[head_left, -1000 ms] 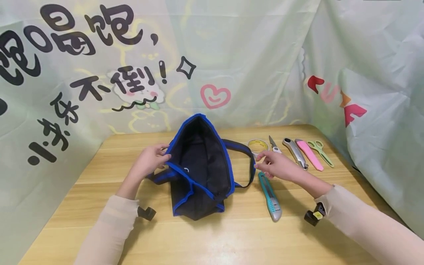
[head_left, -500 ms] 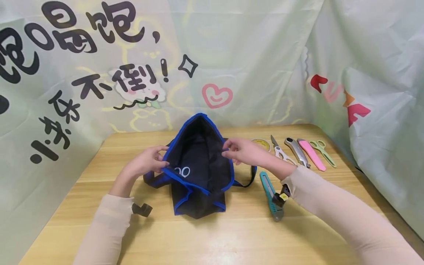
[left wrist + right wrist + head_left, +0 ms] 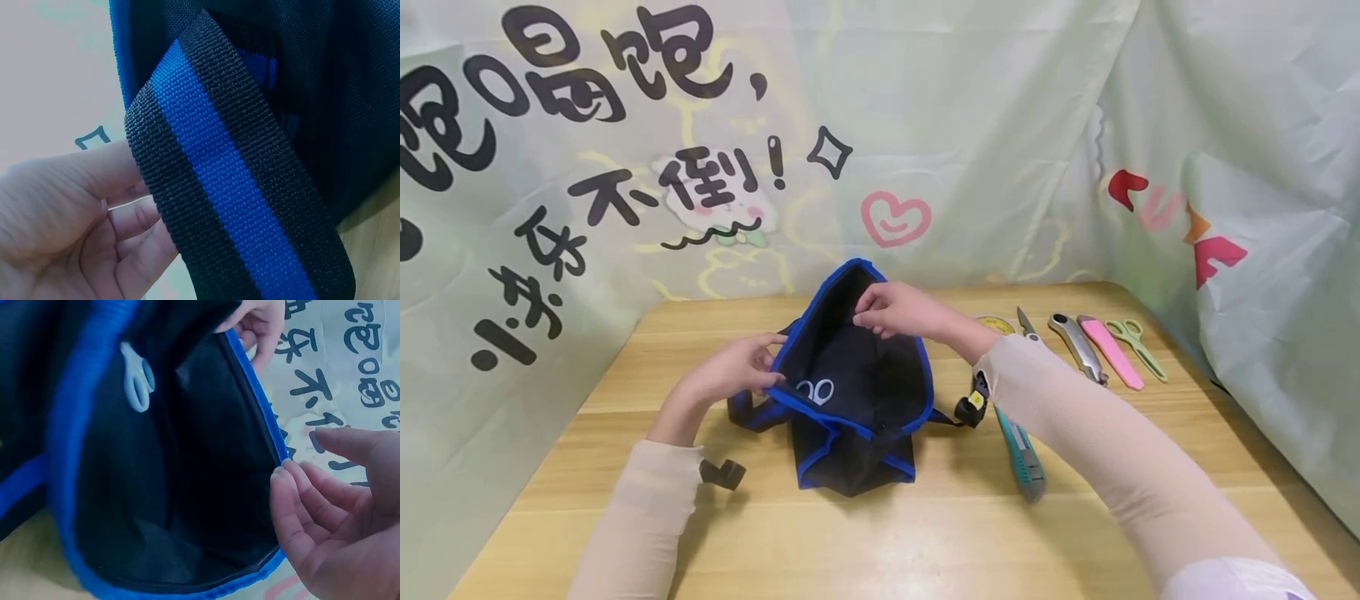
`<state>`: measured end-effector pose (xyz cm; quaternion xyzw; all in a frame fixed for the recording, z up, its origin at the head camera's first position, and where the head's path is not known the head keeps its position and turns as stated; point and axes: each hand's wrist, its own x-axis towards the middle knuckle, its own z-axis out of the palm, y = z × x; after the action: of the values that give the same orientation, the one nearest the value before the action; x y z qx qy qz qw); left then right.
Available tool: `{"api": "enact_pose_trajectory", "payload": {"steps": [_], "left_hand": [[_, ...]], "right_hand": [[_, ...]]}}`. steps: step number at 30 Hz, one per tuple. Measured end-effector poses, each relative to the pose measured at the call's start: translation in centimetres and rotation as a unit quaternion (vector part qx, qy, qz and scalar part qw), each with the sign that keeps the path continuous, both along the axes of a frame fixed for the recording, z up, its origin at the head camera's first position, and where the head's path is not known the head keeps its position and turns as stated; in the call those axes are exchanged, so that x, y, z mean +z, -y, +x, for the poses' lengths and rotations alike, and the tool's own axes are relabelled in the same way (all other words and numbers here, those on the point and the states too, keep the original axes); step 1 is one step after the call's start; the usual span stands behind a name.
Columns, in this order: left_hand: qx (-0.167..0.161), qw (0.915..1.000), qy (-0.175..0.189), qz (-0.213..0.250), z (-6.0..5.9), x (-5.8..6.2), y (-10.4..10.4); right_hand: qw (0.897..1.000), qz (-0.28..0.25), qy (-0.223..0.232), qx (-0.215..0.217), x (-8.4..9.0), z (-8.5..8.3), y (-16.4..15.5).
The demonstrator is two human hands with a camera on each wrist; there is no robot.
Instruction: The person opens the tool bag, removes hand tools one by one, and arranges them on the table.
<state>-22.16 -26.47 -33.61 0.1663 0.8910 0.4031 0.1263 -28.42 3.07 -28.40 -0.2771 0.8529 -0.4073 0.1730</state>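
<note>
From the head view I saw a black bag with blue trim (image 3: 857, 392) standing open in the middle of the wooden bench (image 3: 925, 542), its mouth facing the camera. My left hand (image 3: 730, 371) pinched the near left edge of the opening, fingers curled onto the blue binding, while my right hand (image 3: 898, 310) reached across and pinched the far rim near its peak. A webbing strap (image 3: 752, 410) trailed out on the bag's left side. To the right of the bag lay a teal utility knife (image 3: 1022, 454), partly under my right sleeve, and further back a row of tools: a roll of tape (image 3: 996, 322), a grey cutter (image 3: 1078, 346), a pink knife (image 3: 1111, 352) and green scissors (image 3: 1138, 337). In the left wrist view the black and blue strap (image 3: 231, 187) ran across the frame, and my fingers (image 3: 119, 169) touched its edge, loosely bent; how firmly they gripped I could not quite tell from so close. In the right wrist view my right fingers (image 3: 294, 487) pinched the blue zipped rim (image 3: 259, 406) of the bag, the dark lining gaping below.
</note>
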Motion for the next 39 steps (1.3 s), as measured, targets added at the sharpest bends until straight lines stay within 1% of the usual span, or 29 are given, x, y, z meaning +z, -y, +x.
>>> {"api": "enact_pose_trajectory", "payload": {"steps": [4, 6, 10, 13, 18, 23, 27, 29, 34, 39], "left_hand": [[-0.002, 1.0, -0.004, 0.001, 0.0, -0.1, -0.2], [-0.004, 1.0, -0.008, 0.005, 0.0, -0.1, -0.2], [-0.008, 0.9998, -0.008, 0.014, -0.1, -0.3, 0.0], [-0.011, 0.9997, -0.009, 0.02, 0.0, -0.4, 0.2], [-0.008, 0.9997, -0.013, 0.021, 0.2, -0.4, 0.3], [-0.009, 0.9998, -0.016, 0.013, 0.3, -0.3, 0.4], [-0.01, 0.9998, -0.015, 0.008, 0.2, -0.4, 0.4], [-0.013, 0.9998, -0.015, 0.008, 0.1, -0.5, 0.5], [-0.016, 0.9997, -0.012, 0.012, 0.2, -0.5, 0.5], [-0.011, 0.9998, -0.012, 0.008, 0.3, -0.4, 0.6]], "right_hand": [[0.999, 0.001, 0.032, 0.013, -0.1, -0.9, 1.0], [0.999, 0.008, 0.035, 0.022, -0.3, -1.3, 1.8], [0.999, 0.019, 0.027, 0.042, -0.9, -1.9, 3.6], [0.997, 0.029, 0.013, 0.068, -1.7, -2.1, 5.0], [0.99, 0.06, -0.002, 0.126, -3.6, -2.1, 6.5], [0.984, 0.078, -0.018, 0.159, -5.6, -1.9, 7.7], [0.974, 0.089, -0.023, 0.205, -7.0, -1.8, 8.1], [0.971, 0.089, -0.024, 0.221, -7.5, -1.8, 8.1], [0.968, 0.101, -0.043, 0.225, -8.4, -1.7, 8.0], [0.962, 0.128, -0.035, 0.238, -9.0, -1.6, 8.0]]}}
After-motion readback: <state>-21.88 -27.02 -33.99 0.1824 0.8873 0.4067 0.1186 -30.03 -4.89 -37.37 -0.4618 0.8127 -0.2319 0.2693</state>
